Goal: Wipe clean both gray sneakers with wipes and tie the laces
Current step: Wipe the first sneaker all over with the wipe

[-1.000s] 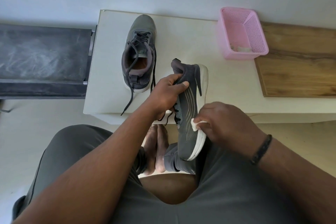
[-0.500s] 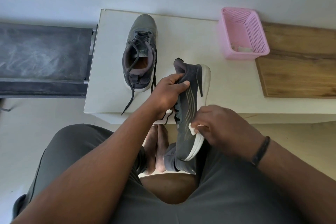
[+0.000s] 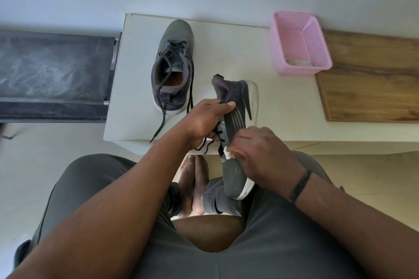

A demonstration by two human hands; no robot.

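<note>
Head view: the left hand [image 3: 205,120] grips the sneaker [image 3: 235,140] over the lap; the right hand [image 3: 260,154] pinches a wipe [image 3: 227,154] against its side. Dangling laces [image 3: 207,145] could snag the wipe. The second sneaker [image 3: 173,65] rests on the surface [image 3: 238,56].

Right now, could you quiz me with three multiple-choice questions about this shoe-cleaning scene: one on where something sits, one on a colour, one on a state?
1. Where is the sneaker nobody holds?
A. on the white table
B. inside the basket
C. on the floor

2. What colour is the perforated basket?
A. blue
B. pink
C. black

3. How are the laces of the sneaker on the table?
A. tied in a bow
B. removed
C. loose, one trailing over the edge

Answers:
1 A, the second gray sneaker stands on the white table.
2 B, the basket is pink.
3 C, its laces hang untied.
</note>
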